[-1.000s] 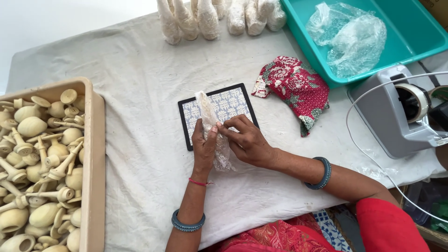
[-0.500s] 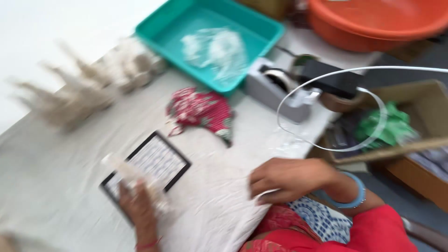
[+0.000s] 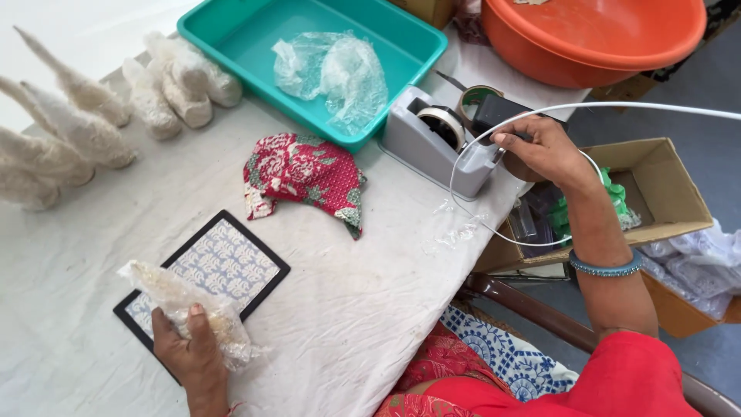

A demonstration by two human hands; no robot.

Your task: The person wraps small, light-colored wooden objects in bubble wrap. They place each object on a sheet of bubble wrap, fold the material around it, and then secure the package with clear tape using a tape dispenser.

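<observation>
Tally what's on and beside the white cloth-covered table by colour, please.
Teal: 1 plastic tray
Orange: 1 plastic basin
Grey: 1 tape dispenser
Red: 1 floral cloth
Black-framed: 1 patterned tile
Brown: 1 cardboard box
Total: 6

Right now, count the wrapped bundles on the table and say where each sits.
At least 8: seven wrapped bundles lie along the table's far left edge, some cut off or overlapping; one more, the held bundle, is in the left hand.
</observation>
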